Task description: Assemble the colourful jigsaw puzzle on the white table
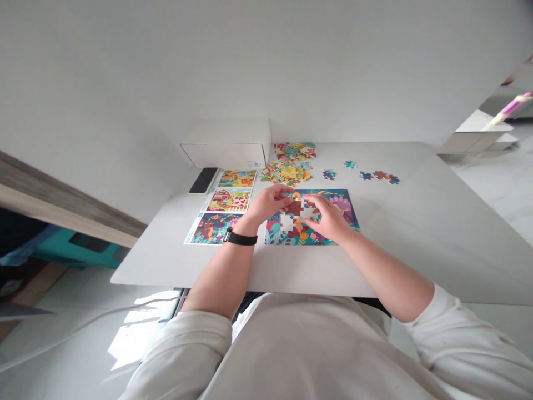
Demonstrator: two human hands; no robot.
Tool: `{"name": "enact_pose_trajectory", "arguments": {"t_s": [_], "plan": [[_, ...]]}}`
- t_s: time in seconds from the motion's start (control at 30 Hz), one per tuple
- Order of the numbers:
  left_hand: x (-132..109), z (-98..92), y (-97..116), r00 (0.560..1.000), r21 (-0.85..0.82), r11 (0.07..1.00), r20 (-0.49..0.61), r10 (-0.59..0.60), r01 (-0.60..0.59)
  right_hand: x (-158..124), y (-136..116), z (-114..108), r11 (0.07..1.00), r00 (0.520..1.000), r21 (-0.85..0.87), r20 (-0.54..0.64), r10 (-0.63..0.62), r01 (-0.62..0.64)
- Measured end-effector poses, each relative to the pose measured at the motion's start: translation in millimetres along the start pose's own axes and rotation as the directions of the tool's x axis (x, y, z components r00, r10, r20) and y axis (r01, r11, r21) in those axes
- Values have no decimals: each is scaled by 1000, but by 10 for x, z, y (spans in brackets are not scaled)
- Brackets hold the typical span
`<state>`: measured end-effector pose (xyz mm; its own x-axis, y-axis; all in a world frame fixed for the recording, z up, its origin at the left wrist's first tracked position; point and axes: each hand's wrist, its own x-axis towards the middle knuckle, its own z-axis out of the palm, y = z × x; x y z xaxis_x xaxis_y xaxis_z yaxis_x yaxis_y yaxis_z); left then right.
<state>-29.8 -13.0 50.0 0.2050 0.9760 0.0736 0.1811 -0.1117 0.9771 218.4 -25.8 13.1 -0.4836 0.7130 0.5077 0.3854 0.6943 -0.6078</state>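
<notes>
A colourful jigsaw puzzle [275, 236] lies on the table in front of me, with white gaps in its middle. My left hand [268, 203], a black band on its wrist, reaches over the puzzle's upper left part. Its fingers are closed at the edge of a brown puzzle piece [295, 209], which partly covers the open area. On the right side of the puzzle is my right hand [328, 218], thumb and forefinger spread apart on either side of a white gap, with nothing visible between them. The palms and fingers hide parts of the picture.
Heaped puzzle pieces [287, 173] lie behind the puzzle. Several loose pieces [366, 176] are scattered at the back right. At left are a printed picture sheet [206, 214], a phone [204, 180] and a white box [225, 153] against the wall.
</notes>
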Motion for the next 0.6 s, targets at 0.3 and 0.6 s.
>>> {"name": "enact_pose_trajectory", "arguments": {"t_s": [0.3, 0.6], "plan": [[10, 41, -8, 995, -62, 995, 55, -81, 84, 17, -64, -3, 989, 998, -138, 18, -55, 57], [59, -326, -20, 961, 223, 975, -267, 76, -15, 92, 35, -198, 993, 995, -121, -102, -1, -11]]}}
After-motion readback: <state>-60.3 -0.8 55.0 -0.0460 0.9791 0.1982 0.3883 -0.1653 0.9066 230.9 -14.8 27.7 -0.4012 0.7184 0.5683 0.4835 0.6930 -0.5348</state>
